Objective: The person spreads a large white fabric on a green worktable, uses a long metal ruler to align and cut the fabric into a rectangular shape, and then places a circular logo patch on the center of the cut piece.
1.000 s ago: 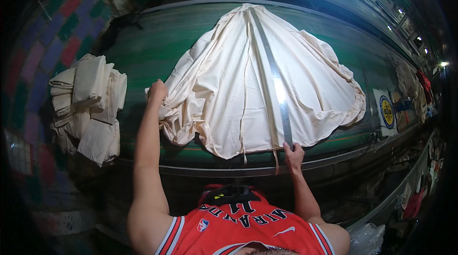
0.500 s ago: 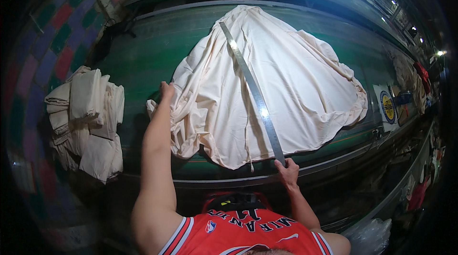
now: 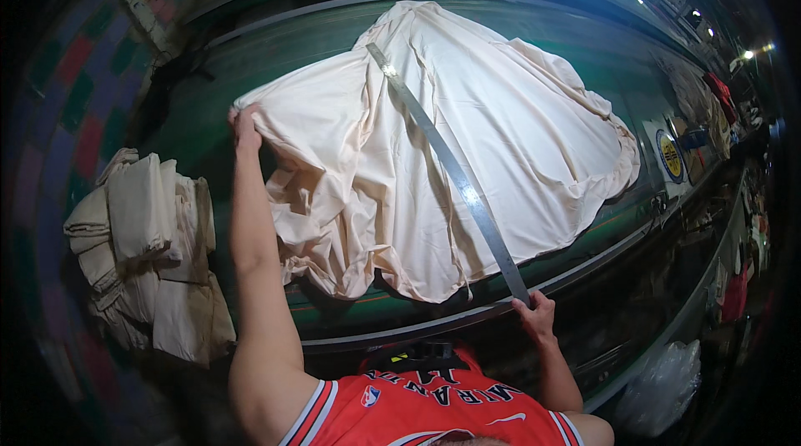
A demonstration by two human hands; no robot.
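While the left hand (image 3: 244,125) is closed on the left edge of the cream cloth (image 3: 517,146), spread over the green surface (image 3: 284,50), the right hand (image 3: 536,315) is clamped on the near end of the metal ruler (image 3: 451,164). The ruler's long axis slants away and leftward across the cloth (its far tip lies nearer the left hand, though well apart from it).

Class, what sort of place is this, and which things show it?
Probably a textile workshop: cream cloth spread over a long green table, a long metal ruler across it, and a pile of folded cloth at left.
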